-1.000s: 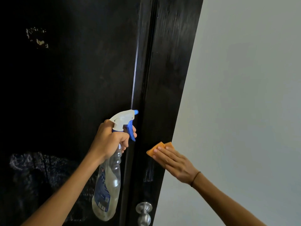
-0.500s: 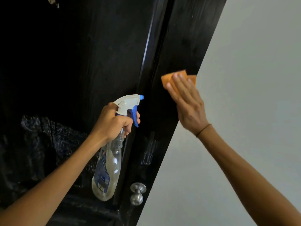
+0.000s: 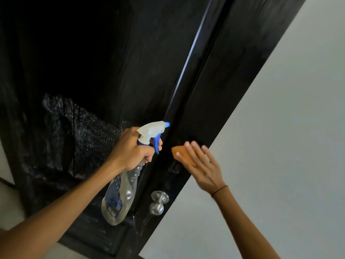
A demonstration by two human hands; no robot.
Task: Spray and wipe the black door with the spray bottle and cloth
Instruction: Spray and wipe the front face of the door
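Observation:
The black door [image 3: 149, 62] fills the left and middle of the head view, tilted, with a wet speckled patch on its lower left panel. My left hand [image 3: 130, 148] grips the neck of a clear spray bottle [image 3: 121, 195] with a white and blue trigger head, its nozzle pointing right at the door's raised strip. My right hand [image 3: 201, 165] presses an orange cloth [image 3: 182, 154] flat against the door's right stile, fingers straight and spread, just above the knob.
A round silver door knob [image 3: 158, 201] sticks out below the cloth. A pale grey wall [image 3: 280, 146] runs along the door's right edge. A strip of light floor or wall [image 3: 7, 199] shows at the far left.
My right hand slid the cloth up the stile, then back down to just above the knob. The view has tilted further. My left hand still holds the bottle.

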